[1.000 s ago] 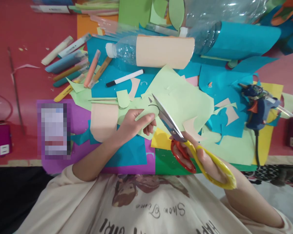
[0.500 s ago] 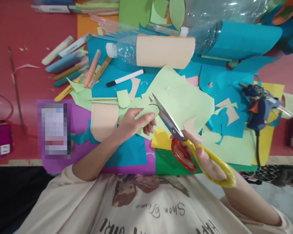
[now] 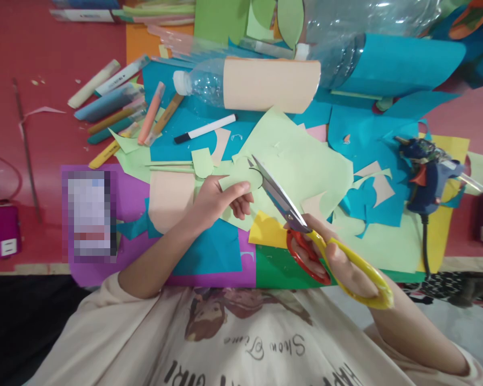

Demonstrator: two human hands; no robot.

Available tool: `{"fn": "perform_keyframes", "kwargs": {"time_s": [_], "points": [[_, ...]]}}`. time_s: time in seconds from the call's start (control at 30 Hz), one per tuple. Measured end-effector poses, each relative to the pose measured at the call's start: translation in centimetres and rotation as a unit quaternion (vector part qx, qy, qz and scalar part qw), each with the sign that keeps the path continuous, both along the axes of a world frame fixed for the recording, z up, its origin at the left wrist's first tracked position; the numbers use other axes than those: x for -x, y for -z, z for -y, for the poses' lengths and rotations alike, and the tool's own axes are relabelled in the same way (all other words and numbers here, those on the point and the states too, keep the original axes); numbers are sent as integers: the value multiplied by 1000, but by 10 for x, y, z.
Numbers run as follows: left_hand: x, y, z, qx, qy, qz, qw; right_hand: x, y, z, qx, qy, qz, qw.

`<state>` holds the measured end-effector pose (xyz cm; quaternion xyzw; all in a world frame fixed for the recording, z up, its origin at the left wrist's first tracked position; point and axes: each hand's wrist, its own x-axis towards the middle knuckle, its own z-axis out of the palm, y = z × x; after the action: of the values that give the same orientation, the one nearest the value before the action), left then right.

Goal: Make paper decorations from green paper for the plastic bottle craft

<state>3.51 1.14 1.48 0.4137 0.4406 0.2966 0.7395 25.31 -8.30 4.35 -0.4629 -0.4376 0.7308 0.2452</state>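
Between thumb and fingers, my left hand [image 3: 225, 199] pinches a small piece of light green paper [image 3: 241, 178] with a curved black line near its right edge. My right hand [image 3: 342, 262] grips a pair of scissors [image 3: 282, 198] with one red and one yellow handle loop. The blades point up and left, slightly parted, right beside the paper's marked edge; I cannot tell whether they touch it. A larger light green sheet [image 3: 301, 145] lies behind the blades. Below my left hand are a yellow paper piece [image 3: 265, 229] and a blue sheet [image 3: 209, 254].
A paper-wrapped plastic bottle [image 3: 271, 84] and a blue-wrapped one [image 3: 410, 64] lie at the back. Several markers [image 3: 108, 99] spread at the left, near a blurred phone [image 3: 89, 214]. A glue gun [image 3: 429, 182] with its cord lies at the right among paper scraps.
The green paper has turned slightly in my left hand, its marked edge shifting up. The scissors have moved a little right and down at the handles.
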Motion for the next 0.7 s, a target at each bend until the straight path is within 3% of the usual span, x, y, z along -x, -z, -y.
{"fn": "perform_keyframes", "kwargs": {"time_s": [0.7], "points": [[1,-3,-4,9,-22,-47,999,-4,-2,-2,19,9,11,1000]]}}
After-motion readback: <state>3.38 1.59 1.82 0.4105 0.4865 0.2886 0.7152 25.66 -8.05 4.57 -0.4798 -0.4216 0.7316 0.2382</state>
